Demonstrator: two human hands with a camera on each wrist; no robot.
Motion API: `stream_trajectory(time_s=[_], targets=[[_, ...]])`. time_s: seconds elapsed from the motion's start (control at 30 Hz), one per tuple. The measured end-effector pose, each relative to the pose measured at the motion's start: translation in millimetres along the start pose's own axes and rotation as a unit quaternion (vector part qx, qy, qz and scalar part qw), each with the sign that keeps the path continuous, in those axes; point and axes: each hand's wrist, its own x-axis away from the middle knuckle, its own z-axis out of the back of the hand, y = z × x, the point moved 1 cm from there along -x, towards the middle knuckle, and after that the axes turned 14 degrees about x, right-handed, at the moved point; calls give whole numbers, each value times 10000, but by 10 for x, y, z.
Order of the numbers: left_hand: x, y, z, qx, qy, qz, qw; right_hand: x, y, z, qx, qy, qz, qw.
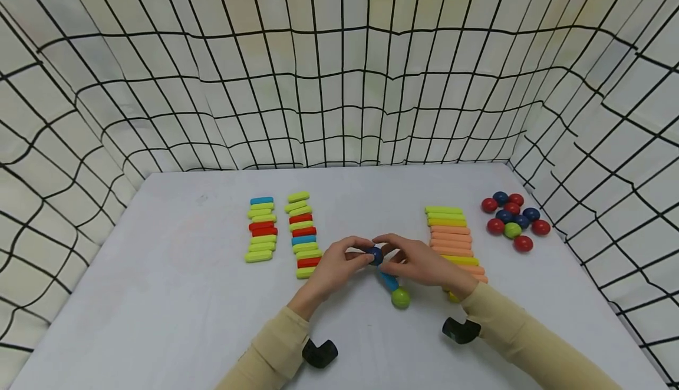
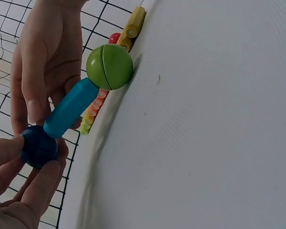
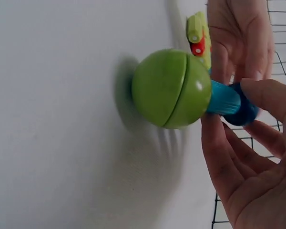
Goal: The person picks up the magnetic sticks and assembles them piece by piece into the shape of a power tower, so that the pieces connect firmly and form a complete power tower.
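A dark blue ball [image 1: 375, 255] is joined to, or touches, one end of a blue rod [image 2: 71, 108]; a lime green ball [image 3: 169, 89] sits on the rod's other end. My left hand [image 1: 342, 263] pinches the dark blue ball between thumb and fingers, best seen in the left wrist view. From the other side my right hand [image 1: 421, 260] has its thumb and fingertips on the same ball, beside the rod's end. The rod slants toward me in the head view, with the green ball lowest. Fingers partly hide the joint between blue ball and rod.
Two columns of short sticks [image 1: 261, 239], lime, red and blue, lie left of the hands. Longer orange and yellow sticks [image 1: 451, 237] are stacked in a row near the right forearm. Red, blue and green balls [image 1: 495, 227] cluster at the far right. Black-gridded netting [image 1: 339, 78] surrounds the white table [image 1: 159, 296].
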Motion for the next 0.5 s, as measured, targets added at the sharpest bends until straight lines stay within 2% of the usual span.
stream_trajectory(time_s=[0.1,0.17,0.23,0.3,0.37,0.43,0.5], targets=[[31,14,-6,-306,-62,-123,9994,-56,2,-13,86,-10,-21,10000],[69,38,11,-760,-88,-333,9965,-92,15,6,153,-33,-232,9996],[131,81,58,-1405,-49,-593,9883,-129,57,41,208,-54,-591,9980],[212,128,149,-2159,37,-802,9731,-167,107,95,213,-82,-1064,9941],[313,188,267,-2884,149,-884,9533,-210,178,145,200,-73,-1492,9886],[404,223,402,-3497,245,-896,9323,-256,245,193,227,-20,-1706,9851],[481,239,524,-3892,302,-865,9166,-297,312,224,255,49,-1772,9838]])
